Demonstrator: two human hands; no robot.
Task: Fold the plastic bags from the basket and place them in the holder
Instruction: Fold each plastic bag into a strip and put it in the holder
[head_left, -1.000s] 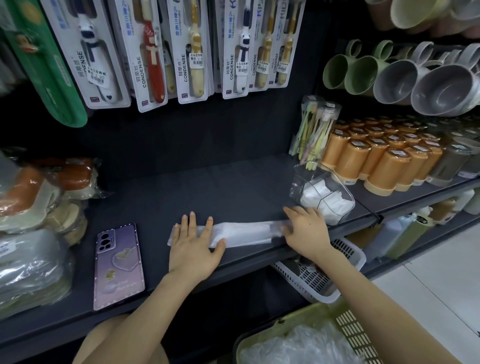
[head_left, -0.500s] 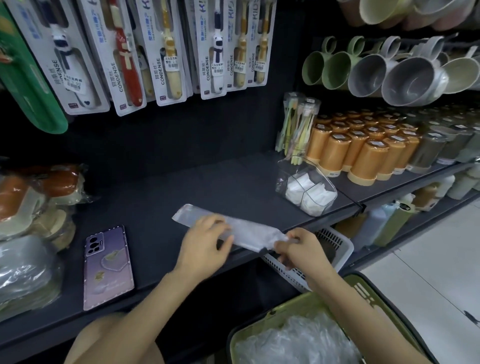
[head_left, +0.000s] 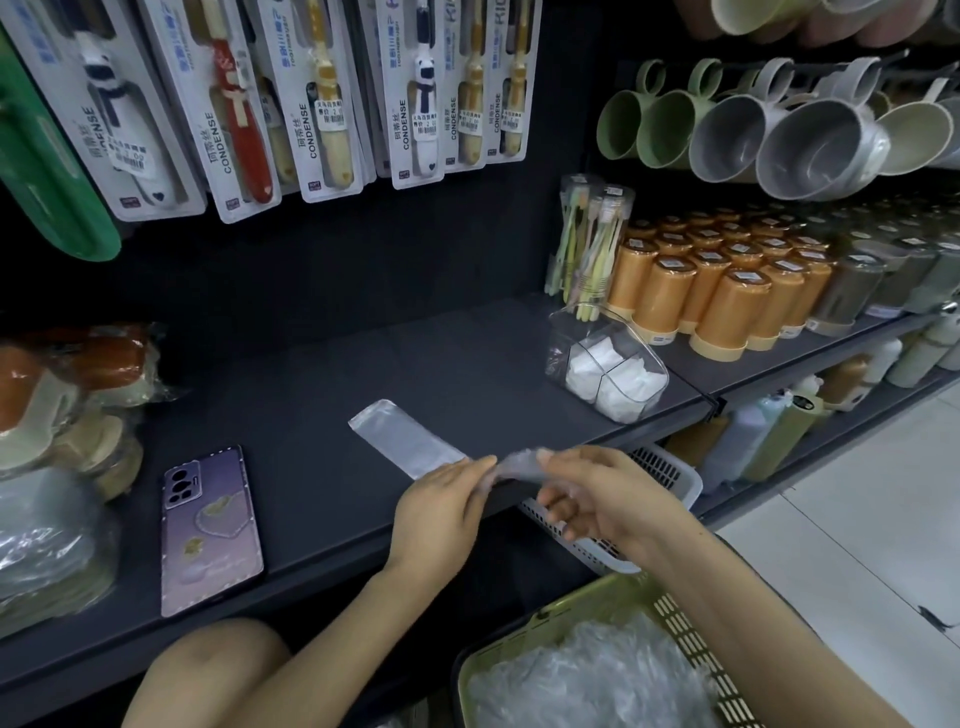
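A plastic bag folded into a long narrow strip (head_left: 402, 439) lies slanted on the dark shelf (head_left: 322, 395). My left hand (head_left: 441, 506) pinches its near end, and my right hand (head_left: 597, 499) pinches the same end, which is bent up between my fingers. The clear two-compartment holder (head_left: 608, 371) stands at the shelf's right, with white folded bags in it. Below at the right is the green basket (head_left: 571, 603) full of loose clear bags (head_left: 587, 680).
A purple phone (head_left: 210, 525) lies on the shelf to the left. Wrapped goods (head_left: 57, 426) pile at the far left. Orange cups (head_left: 717, 291) and a toothbrush pack (head_left: 587, 244) stand behind the holder. A white basket (head_left: 665, 478) sits under the shelf edge.
The strip was pressed flat on the shelf; both hands then lifted its right end and came together. My left hand slid right along the strip, and the near end now bends upward.
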